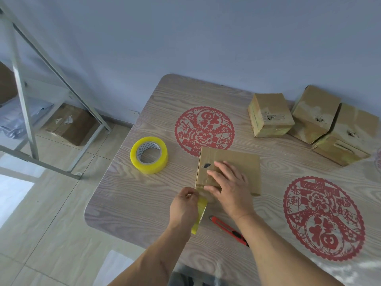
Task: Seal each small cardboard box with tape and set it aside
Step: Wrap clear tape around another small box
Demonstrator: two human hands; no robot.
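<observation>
4 boxes, 1 tape roll (149, 155), 1 cutter (229, 231), 2 hands.
Right hand (227, 187) flat on near box (237, 162); left hand (184, 205) pinches tape strip (199, 215); 3 boxes (309, 122) aside.

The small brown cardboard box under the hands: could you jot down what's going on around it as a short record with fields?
Box in work: small brown cardboard box, flat on the wood-grain table
Right hand: fingers spread, pressing on the box top
Left hand: pinches a yellow tape strip at the box's near edge
Tape roll: yellow roll, left of box
Cutter: red utility knife, near edge
Set aside: three taped boxes, far right
</observation>
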